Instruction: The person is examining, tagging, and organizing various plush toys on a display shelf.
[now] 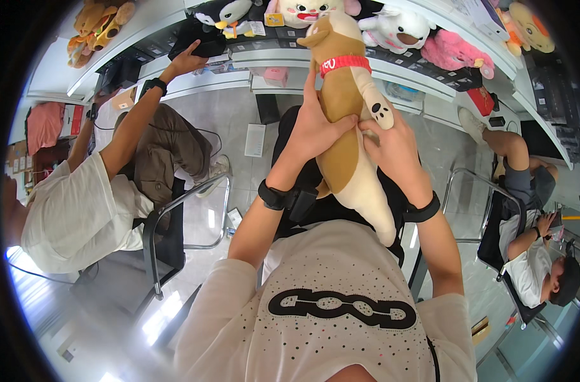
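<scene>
A tan and cream plush dog [343,100] with a red collar [346,64] lies lengthwise over my lap, its head away from me. My left hand [318,125] grips its tan side, thumb across the body. On the cream side my right hand [390,143] holds it, with fingertips pressed in near the middle, close to my left thumb. One cream paw [381,113] with black pads hangs over my right hand. The fingers behind the toy are hidden. Black bands circle both my wrists, and a dark block sits at the left one.
Ahead, a white shelf [242,63] bears a penguin plush [228,16], a white plush [397,28] and a pink plush [454,52]. A seated person [80,210] at left reaches towards the shelf. Another person [524,258] sits at right. A white box [255,140] lies on the floor.
</scene>
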A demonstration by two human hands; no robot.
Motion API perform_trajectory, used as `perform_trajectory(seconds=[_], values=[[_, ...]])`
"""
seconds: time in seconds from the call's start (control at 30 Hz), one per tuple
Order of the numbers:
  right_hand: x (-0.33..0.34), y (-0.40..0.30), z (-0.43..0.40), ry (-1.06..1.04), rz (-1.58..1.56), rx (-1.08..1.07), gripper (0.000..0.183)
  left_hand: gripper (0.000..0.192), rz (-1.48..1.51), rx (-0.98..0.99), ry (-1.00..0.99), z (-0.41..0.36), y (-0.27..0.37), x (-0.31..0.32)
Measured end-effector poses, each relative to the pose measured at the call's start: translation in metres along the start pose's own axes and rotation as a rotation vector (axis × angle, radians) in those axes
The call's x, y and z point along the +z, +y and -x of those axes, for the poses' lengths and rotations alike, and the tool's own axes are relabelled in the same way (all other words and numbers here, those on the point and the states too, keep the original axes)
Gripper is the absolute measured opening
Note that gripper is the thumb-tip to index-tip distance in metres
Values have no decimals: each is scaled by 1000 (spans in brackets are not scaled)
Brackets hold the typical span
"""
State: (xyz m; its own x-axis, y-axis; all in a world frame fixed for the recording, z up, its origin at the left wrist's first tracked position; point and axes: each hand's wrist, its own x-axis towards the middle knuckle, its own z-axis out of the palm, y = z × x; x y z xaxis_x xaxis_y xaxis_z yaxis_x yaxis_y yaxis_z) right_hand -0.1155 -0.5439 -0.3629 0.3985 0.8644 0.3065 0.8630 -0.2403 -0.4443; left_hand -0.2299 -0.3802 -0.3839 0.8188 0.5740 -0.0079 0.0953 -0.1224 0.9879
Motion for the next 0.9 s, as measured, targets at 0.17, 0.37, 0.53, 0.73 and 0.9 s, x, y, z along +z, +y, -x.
perform_trajectory(seconds=[0.17, 0.37, 0.53, 0.73, 0.9], values=[[-3, -5, -4, -92, -94, 135, 16, 125, -13, -117, 42, -2, -13, -2], [-6, -1, -3, 9, -176, 63, 14, 125, 76, -148, 50, -4, -22, -5], [-11, -2, -1, 8, -355, 100, 14, 123, 93, -152, 45, -4, -26, -9], [-17, -6, 2, -11, -420, 130, 13, 110, 86, -137, 18, -4, -28, -10], [-19, -5, 5, 57, -427, 124, 14, 100, 136, -75, 19, -2, -29, -10]])
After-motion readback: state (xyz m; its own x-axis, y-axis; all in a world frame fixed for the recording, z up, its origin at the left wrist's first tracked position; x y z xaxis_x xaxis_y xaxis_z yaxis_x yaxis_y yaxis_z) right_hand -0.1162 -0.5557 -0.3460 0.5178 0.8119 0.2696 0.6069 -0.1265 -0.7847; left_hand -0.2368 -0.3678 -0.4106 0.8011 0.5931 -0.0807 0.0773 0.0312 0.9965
